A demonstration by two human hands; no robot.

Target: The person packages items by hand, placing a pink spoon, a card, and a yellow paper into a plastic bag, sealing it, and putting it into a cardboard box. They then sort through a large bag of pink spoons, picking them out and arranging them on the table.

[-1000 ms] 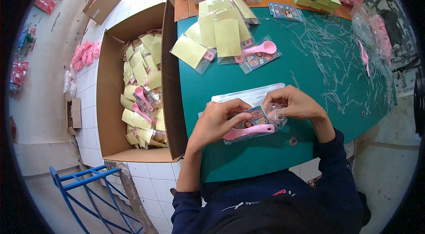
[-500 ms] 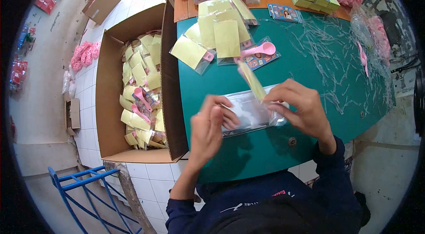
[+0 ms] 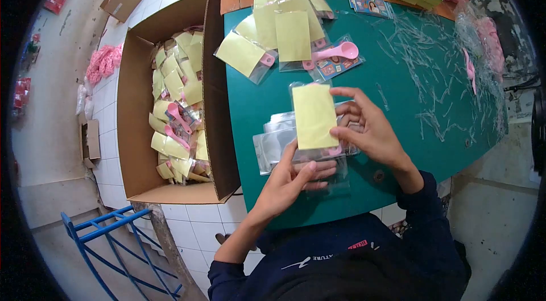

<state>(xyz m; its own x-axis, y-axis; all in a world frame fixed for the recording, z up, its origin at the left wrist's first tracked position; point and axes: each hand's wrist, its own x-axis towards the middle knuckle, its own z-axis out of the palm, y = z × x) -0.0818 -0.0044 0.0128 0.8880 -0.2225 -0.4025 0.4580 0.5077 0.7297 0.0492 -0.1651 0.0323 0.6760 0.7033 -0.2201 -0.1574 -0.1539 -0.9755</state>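
I saw left hand and right hand pinching the yellow packet by its edges; that light hold could let it slip onto the loose clear bags on the counter.

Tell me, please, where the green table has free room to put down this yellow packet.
The barest patch of the green table lies between the cardboard box, the finished packets and the clear bags. The far edge is crowded, and plastic strips litter the side beyond the right hand.
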